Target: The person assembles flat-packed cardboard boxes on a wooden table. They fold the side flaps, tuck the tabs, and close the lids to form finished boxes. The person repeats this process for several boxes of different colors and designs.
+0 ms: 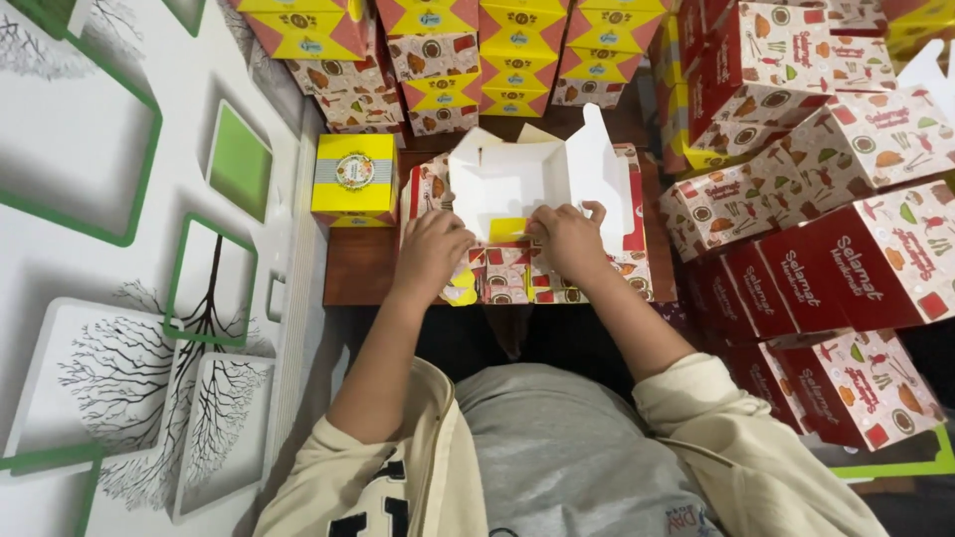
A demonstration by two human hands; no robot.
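Note:
An open white cardboard food box (517, 179) with printed red and cream outer sides lies on a dark wooden table (358, 264) in front of me. My left hand (430, 249) presses on the box's near left flap. My right hand (567, 237) pinches the near right flap, fingers bent on the cardboard edge. A small yellow piece (507, 230) shows between the two hands. The box's lid flaps stand up at the back and right side.
A closed yellow box (355, 179) sits left of the open one. Stacks of folded yellow, red and cream boxes (517, 55) fill the back, and a pile of red and cream boxes (836, 229) crowds the right. A white wall with green frames and tree drawings (119, 298) runs along the left.

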